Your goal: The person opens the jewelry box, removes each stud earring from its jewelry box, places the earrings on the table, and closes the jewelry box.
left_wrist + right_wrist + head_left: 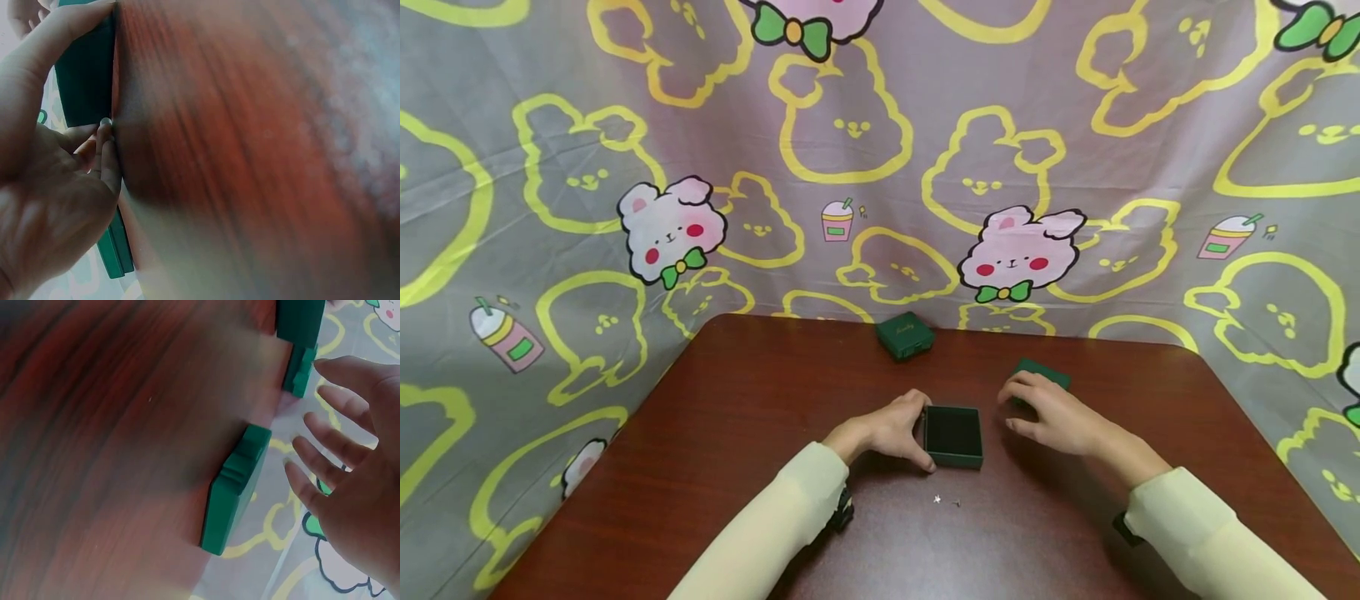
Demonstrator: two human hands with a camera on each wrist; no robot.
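An open green box (956, 460) with a black lining sits on the table. My left hand (891, 427) grips it from the left, thumb at the near corner and fingers at the far one. The left wrist view shows the box's green side wall (87, 78) between thumb and fingers. My right hand (1054, 414) is held above the table, right of the box, its fingers spread and loosely bent around nothing. Just beyond it lies a flat green piece (1045, 372), partly hidden by that hand in the head view; the right wrist view shows its notched side (234, 487).
A tiny silver star-shaped piece (937, 499) and another tiny piece (957, 502) lie on the near side of the box. A dark green box (906, 336) with gold lettering stands at the table's back edge. Patterned cloth (880, 150) hangs behind the brown table (737, 392).
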